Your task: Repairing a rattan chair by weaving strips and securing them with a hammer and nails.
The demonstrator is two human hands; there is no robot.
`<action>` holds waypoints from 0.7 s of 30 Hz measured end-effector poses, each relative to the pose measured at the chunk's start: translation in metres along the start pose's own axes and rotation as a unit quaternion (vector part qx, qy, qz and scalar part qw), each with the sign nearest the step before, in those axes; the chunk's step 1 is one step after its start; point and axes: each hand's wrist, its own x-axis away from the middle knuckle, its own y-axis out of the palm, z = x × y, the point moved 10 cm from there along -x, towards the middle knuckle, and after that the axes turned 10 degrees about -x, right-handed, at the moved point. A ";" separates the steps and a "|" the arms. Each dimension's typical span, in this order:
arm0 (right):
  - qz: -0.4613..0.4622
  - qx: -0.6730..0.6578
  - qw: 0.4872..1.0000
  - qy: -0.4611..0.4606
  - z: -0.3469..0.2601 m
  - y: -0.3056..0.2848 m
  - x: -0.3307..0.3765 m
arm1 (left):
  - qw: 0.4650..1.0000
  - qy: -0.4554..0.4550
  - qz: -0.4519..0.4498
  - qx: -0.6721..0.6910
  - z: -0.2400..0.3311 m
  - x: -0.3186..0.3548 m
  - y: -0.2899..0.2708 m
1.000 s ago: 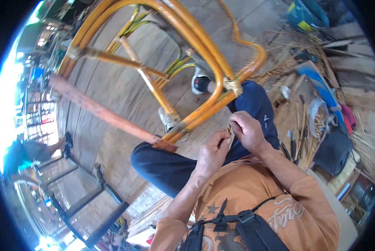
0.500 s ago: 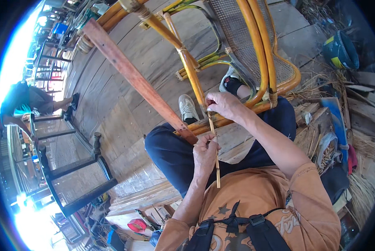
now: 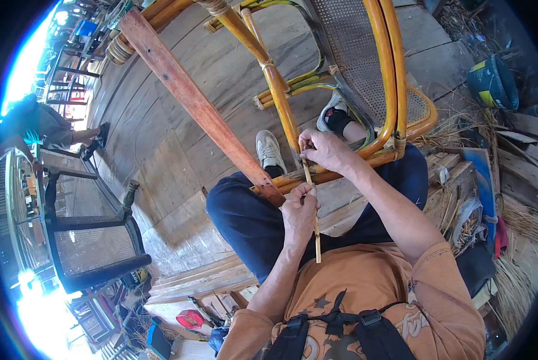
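Note:
A thin, pale rattan strip [image 3: 317, 240] runs between my two hands, its loose end hanging over my lap. My left hand [image 3: 298, 211] pinches it partway along. Higher up, the fingers of my right hand [image 3: 325, 150] are closed on it, close to the rail of a rattan chair frame [image 3: 282, 102]. That yellow-brown frame lies across my knees, with binding at its joints and a woven cane panel [image 3: 365, 54] on the right. How the strip's upper end meets the rail is hidden by my fingers. A reddish wooden board [image 3: 197, 99] slants down to the rail beside my left hand.
At the left a person [image 3: 35, 126] has a hand on a dark chair with cane panels [image 3: 95, 249]. A dark green bucket [image 3: 492, 83] stands at the right, near loose fibres and wood scraps [image 3: 455, 180]. A red object [image 3: 190, 319] lies at lower left.
My left hand has moved slightly up toward my right hand, and the strip's loose end has risen a little. At the left, the dark chair has shifted and tilted beside the other person.

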 end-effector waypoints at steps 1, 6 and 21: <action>-0.001 -0.001 1.000 0.001 0.002 -0.002 -0.001 | 1.000 -0.001 0.001 0.000 0.000 0.000 0.000; -0.101 -0.081 0.990 0.062 -0.004 0.007 0.000 | 0.997 -0.005 0.024 -0.075 0.004 0.000 -0.003; -0.004 0.040 0.999 -0.023 -0.006 0.009 -0.003 | 0.999 -0.039 -0.011 0.025 -0.008 0.006 0.002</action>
